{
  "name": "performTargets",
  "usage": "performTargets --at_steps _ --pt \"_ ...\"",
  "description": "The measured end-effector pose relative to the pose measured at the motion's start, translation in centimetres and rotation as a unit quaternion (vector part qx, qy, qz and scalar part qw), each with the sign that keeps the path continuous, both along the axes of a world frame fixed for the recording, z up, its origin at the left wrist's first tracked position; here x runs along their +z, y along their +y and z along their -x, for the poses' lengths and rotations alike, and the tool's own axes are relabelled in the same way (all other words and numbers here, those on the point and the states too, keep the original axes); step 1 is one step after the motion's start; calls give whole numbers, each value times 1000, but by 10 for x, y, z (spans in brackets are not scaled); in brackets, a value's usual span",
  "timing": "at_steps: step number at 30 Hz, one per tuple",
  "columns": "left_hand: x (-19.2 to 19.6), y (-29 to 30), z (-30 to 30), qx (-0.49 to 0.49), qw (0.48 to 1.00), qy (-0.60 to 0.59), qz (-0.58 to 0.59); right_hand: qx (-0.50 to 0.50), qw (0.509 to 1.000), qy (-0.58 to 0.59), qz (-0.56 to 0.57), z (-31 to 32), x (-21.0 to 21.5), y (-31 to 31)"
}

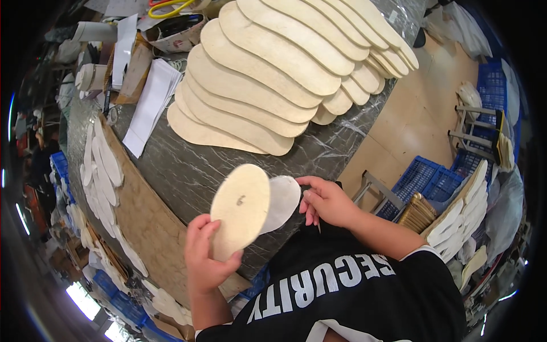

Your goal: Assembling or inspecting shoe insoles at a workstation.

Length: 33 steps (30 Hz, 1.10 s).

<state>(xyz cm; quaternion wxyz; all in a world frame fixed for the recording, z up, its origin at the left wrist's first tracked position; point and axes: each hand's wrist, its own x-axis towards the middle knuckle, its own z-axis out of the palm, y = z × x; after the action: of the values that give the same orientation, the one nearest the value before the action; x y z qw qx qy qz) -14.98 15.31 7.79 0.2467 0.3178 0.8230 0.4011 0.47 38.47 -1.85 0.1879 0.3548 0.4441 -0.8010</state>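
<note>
Two hands work at lower centre of the frame. The left hand (205, 256) grips a tan insole board (239, 210) by its lower end, fingers closed around the edge, holding it tilted above the surface (188, 171). The right hand (326, 200) pinches a thin white insole liner (282, 200) at its right edge; the liner sits partly behind the tan board. A fanned stack of tan insole boards (268, 74) lies at upper centre. White paper sheets (149, 105) lie at upper left. Blue crates (424, 179) stand at right.
</note>
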Motion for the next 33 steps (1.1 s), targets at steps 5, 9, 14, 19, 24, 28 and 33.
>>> performTargets --at_steps 5,9,14,19,24,28,33 --pt "-21 7 2 -158 980 79 86 -4 1000 21 22 3 -4 1" --pt "-36 9 -1 -177 979 76 72 1 1000 9 10 1 -5 2" --pt "-42 13 -2 -183 977 95 51 -17 1000 21 12 0 -7 -1" --pt "-44 16 -2 -193 976 90 48 -27 999 35 9 -2 -10 -2" --pt "-45 15 -4 -192 976 64 77 -16 1000 24 -2 -2 -11 -1" --pt "-46 14 -6 -185 978 77 61 -4 999 43 1 -2 -9 1" --pt "-48 14 -7 -183 978 61 84 6 999 31 -8 -2 -7 4"
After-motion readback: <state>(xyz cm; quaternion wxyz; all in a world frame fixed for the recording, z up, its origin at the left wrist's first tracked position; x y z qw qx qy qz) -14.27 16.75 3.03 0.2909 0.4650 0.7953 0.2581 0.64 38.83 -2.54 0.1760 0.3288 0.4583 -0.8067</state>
